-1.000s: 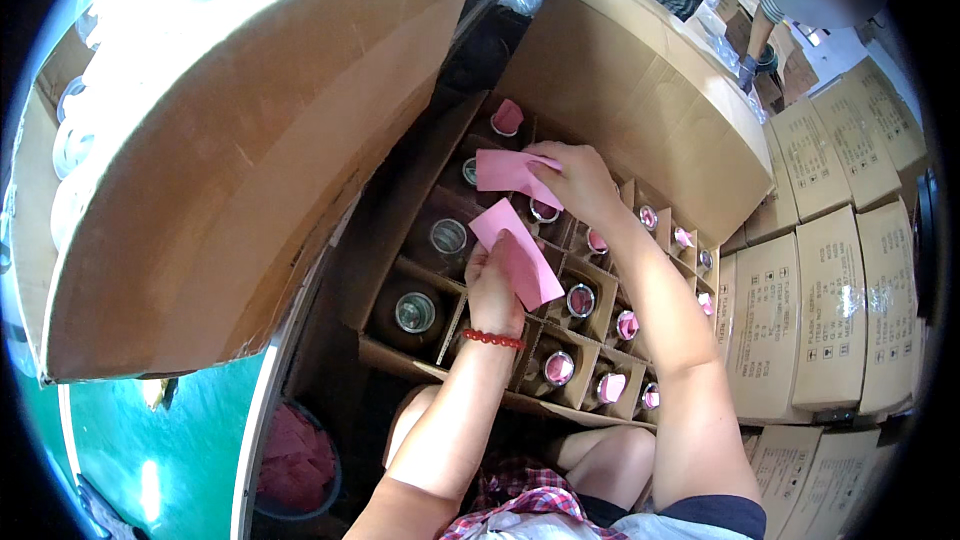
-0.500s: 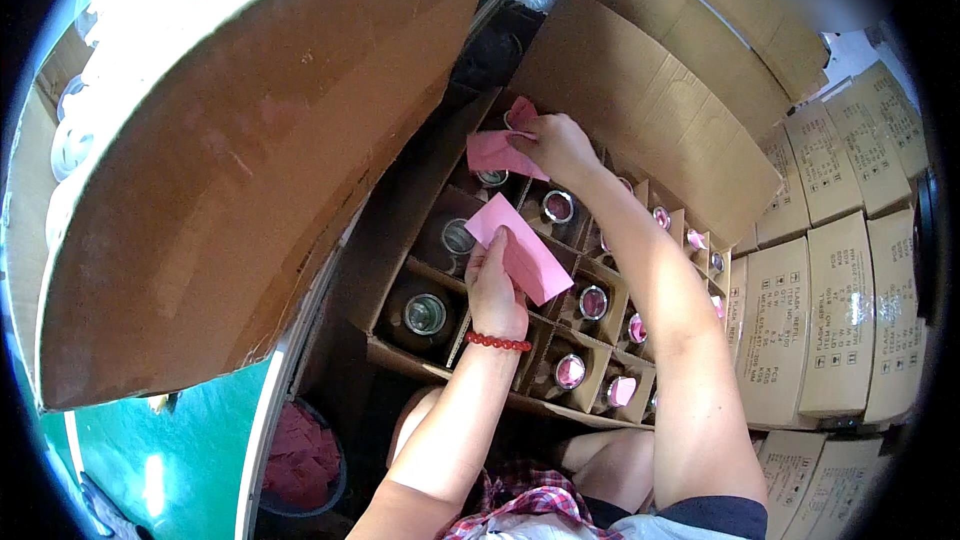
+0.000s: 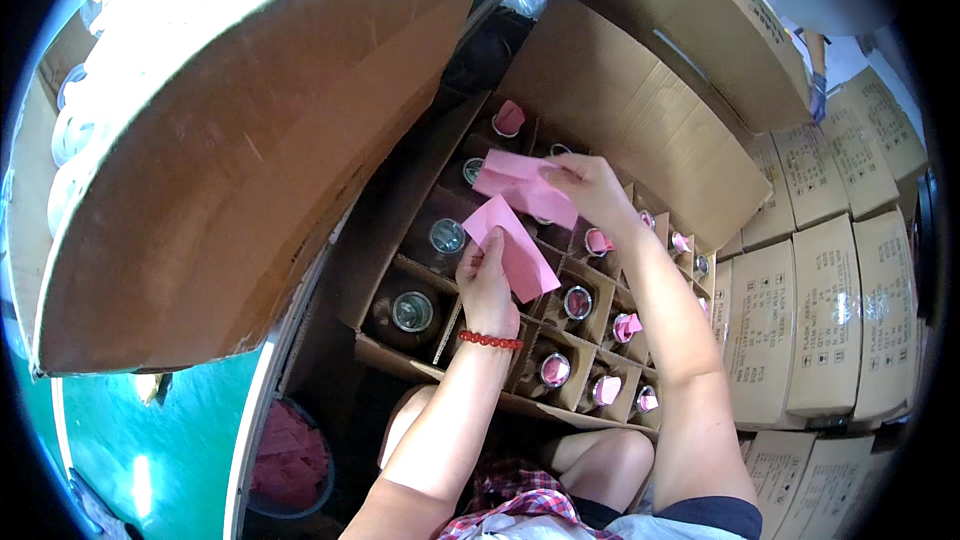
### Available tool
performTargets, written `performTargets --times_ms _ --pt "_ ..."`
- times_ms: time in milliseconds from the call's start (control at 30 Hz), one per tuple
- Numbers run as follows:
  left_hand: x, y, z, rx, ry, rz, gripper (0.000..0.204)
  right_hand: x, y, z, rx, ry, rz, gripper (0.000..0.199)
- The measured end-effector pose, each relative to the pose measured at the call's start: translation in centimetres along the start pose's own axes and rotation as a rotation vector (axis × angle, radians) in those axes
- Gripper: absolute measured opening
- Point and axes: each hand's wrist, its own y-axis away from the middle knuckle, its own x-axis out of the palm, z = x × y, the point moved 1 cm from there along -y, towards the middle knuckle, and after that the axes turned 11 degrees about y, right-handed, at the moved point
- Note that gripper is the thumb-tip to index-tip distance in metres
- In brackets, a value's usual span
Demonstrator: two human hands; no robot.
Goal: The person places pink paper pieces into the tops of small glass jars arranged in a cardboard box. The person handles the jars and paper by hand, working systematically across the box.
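My left hand (image 3: 487, 285) is closed on a small stack of pink paper (image 3: 522, 258), thumb on top. A single pink paper sheet (image 3: 515, 178) hangs from my right hand (image 3: 590, 190), pinched at its right end, just beyond the stack. Below both hands lies an open divided cardboard carton (image 3: 398, 202) with round-mouthed glass bottles in its cells. Bare mouths show on the near-left bottle (image 3: 411, 311) and the bottle beyond it (image 3: 447, 235). Pink paper (image 3: 508, 118) sticks out of the far-left bottle; several bottles on the right hold pink paper too. The right sheet hides some mouths.
A large carton (image 3: 250, 160) with white plastic parts rises at left. A tub (image 3: 325, 485) of pink paper stands at lower left. Taped cartons (image 3: 760, 340) are stacked at right. The raised flap (image 3: 640, 90) borders the far side. Another person's arm (image 3: 817, 70) shows at far right.
My right hand has drawn back from the far-left bottle, moving right and nearer with its sheet. Paper stands in that bottle's mouth. My left hand has hardly moved.
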Motion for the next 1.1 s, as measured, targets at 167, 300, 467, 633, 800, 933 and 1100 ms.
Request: performTargets --times_ms 167,300,467,633,800,933,1100 --pt "0.8 0.6 0.8 -0.036 0.006 0.003 0.017 1.4 -3.6 -1.2 -0.238 0.243 -0.184 0.023" --pt "0.7 0.6 1.1 -0.033 0.041 0.035 0.018 4.1 -5.7 -1.2 -0.229 0.769 -0.048 0.018" --pt "0.1 -0.1 -0.1 -0.101 0.076 -0.057 0.023 3.3 -5.9 -0.5 -0.158 0.440 -0.037 0.022" --pt "1.1 -0.3 -1.2 -0.029 0.089 -0.092 0.018 0.9 -1.4 1.7 0.007 0.168 0.180 0.028" --pt "0.9 -0.4 -1.3 -0.016 -0.002 -0.008 0.025 -0.2 1.2 2.7 -0.037 0.079 0.120 0.027" --pt "1.1 0.2 -1.2 -0.015 0.001 0.005 0.024 -1.6 1.4 2.1 0.049 0.026 0.006 0.026" --pt "1.4 0.2 -0.8 -0.011 -0.031 0.008 0.024 -2.2 1.1 0.1 0.099 -0.063 -0.047 0.027"
